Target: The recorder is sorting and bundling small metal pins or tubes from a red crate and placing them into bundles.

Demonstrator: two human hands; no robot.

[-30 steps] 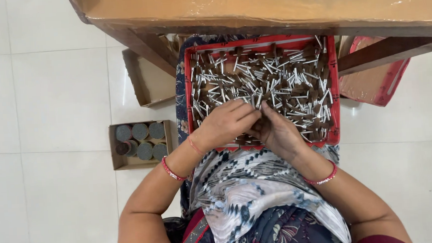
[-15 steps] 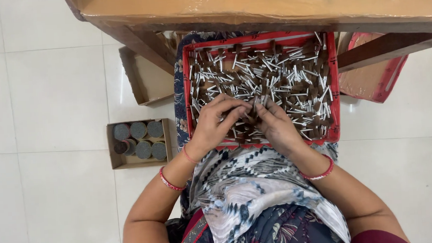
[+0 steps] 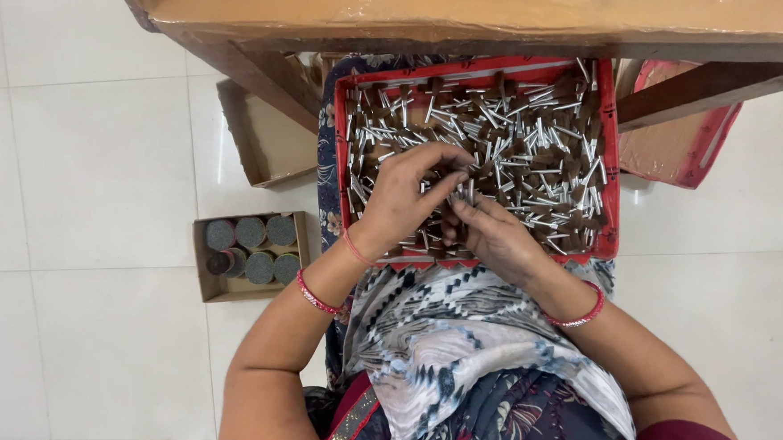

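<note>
Over the red tray (image 3: 610,146) on your lap, both of your hands work among the pins (image 3: 531,150), small metal shanks with dark brown heads that fill the tray in a loose heap. Your left hand (image 3: 405,197) is curled, fingers bent inward, thumb and forefinger pinched on a small bunch of pins (image 3: 463,189) held upright near the tray's middle. Your right hand (image 3: 490,233) lies just beside it, touching the same bunch from below, fingers half closed; whether it grips pins of its own cannot be told. Each wrist carries a red bangle: the left bangle (image 3: 317,295) and the right bangle (image 3: 577,313).

Beneath the tray, a patterned cloth (image 3: 451,333) in grey, white and black covers your lap. Above the tray, a wooden table (image 3: 488,10) spans the top of the view, its edge overlapping the tray's far rim. To your left on the white tiled floor (image 3: 93,155) stands a small cardboard box (image 3: 207,288) holding round grey-topped discs (image 3: 251,232) packed side by side. Farther up lies a second, open carton (image 3: 267,142). To your right, partly under the table, rests a red-edged bag (image 3: 682,147).
</note>
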